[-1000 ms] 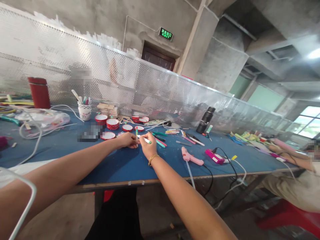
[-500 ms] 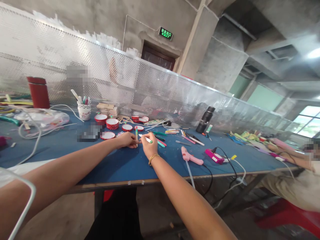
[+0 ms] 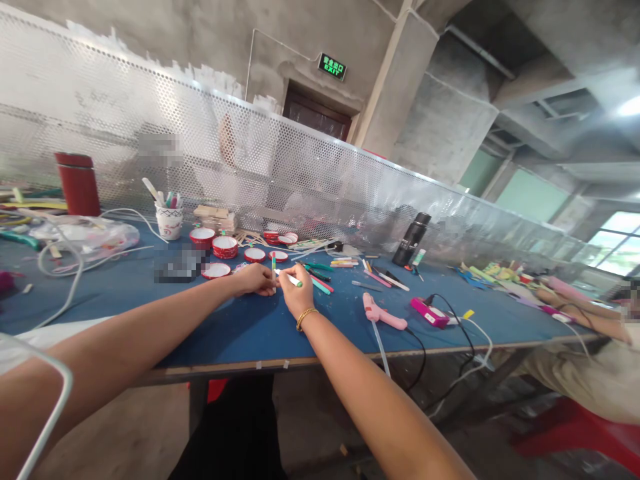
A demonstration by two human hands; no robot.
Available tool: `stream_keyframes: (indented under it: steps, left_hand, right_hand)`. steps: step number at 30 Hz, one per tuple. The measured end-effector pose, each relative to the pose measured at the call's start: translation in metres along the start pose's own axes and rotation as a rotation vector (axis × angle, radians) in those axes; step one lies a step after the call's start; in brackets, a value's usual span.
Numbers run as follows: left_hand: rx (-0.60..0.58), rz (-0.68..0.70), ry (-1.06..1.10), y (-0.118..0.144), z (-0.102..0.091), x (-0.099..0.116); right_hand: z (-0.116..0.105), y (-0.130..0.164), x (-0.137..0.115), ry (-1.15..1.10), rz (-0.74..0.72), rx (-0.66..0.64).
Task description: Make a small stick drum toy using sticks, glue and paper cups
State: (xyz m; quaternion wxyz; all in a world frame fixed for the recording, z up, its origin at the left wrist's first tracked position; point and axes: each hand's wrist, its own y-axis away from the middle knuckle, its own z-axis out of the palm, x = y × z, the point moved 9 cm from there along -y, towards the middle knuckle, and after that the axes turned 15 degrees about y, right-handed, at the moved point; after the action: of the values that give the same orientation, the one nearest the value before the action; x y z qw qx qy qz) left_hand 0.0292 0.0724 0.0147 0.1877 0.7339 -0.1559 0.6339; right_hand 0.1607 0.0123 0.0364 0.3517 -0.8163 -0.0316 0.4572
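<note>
At the left end of the blue table (image 3: pixel 225 347), a red flask (image 3: pixel 79 187) stands up by the back edge. A crumpled clear bag (image 3: pixel 107 235) lies in front of it. Next comes a white cup (image 3: pixel 169 225) full of pens, near the back edge too. Then there are some little red and white dishes (image 3: pixel 225 247), a few of them piled up, with wood blocks (image 3: pixel 216 219) behind.

In front of the dishes, well in from the front edge, is the left hand (image 3: pixel 257 280). Its fingers are bent almost closed, and they pinch the low part of a thin stick (image 3: pixel 273 262). The stick stands up, with red and green at its top. The right hand (image 3: pixel 299 291) is curled around a white and green marker (image 3: pixel 296 281), the way you hold a pen to write. The marker's tip is right by the stick, but it is too small to tell if they touch.

More pens (image 3: pixel 323 285) lie just past the right hand. A black bottle (image 3: pixel 413 240) stands by the back edge, and a pink glue gun (image 3: pixel 383 315) lies near the front edge. At the right end, another person's arm (image 3: pixel 585 310) rests on the table.
</note>
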Motion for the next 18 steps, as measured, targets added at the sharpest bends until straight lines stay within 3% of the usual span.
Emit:
stream_keyframes:
  steps: [18]
  left_hand:
    - [0.008,-0.002,-0.012,0.0019,0.0002,0.0009]
  right_hand:
    - [-0.0031,0.0003,0.0014,0.001,0.020,0.021]
